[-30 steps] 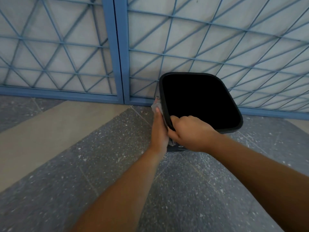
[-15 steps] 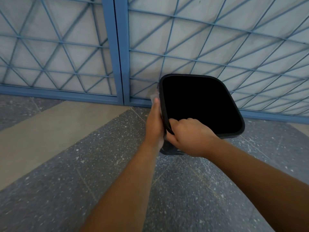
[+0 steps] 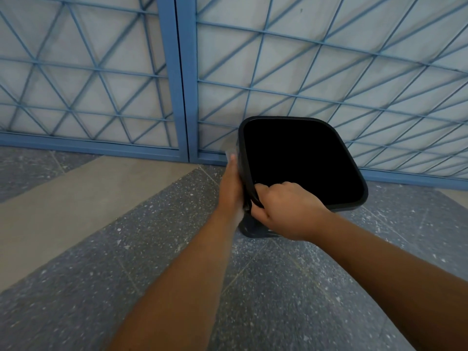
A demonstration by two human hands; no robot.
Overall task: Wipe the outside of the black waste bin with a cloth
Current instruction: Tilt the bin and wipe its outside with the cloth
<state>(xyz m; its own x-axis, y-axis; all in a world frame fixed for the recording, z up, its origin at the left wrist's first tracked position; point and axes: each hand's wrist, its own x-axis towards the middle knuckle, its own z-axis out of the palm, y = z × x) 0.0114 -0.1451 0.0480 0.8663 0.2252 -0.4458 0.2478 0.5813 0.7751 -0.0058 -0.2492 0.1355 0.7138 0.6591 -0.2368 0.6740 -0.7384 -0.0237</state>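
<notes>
A blue lattice gate (image 3: 304, 59) backs the speckled floor (image 3: 76, 287). The black waste bin (image 3: 364, 198) stands just before it, right hand (image 3: 286, 209) curled over its near rim, left hand (image 3: 231, 188) flat, pressing a barely visible cloth (image 3: 228, 155) to its left side

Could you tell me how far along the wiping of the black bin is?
Under way. The right hand grips the black bin by its near rim, steadying it. The left hand presses a cloth, barely visible, flat against the left outer wall. No wall shows as finished; the other sides look unreached.
</notes>
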